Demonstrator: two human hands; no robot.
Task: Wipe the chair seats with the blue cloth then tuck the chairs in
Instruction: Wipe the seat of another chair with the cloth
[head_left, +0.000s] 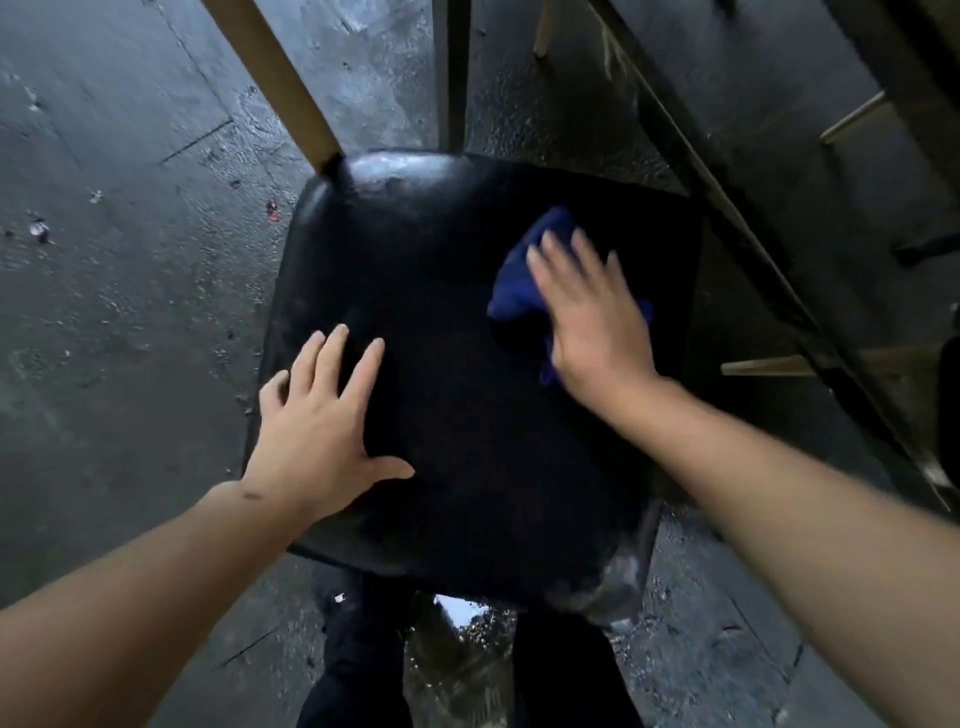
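Floor (119, 270) is dark, wet-looking concrete with cracks and small debris. Black chair seat (457, 374) fills the middle, tan wooden leg (280, 78) running up-left from its far-left corner. Blue cloth (519, 291) bunched on the seat's right side, long axis roughly near-to-far. Right hand (592, 317) pressed flat on it, fingers straight. Left hand (322, 421) spread flat on the seat's left, holding nothing
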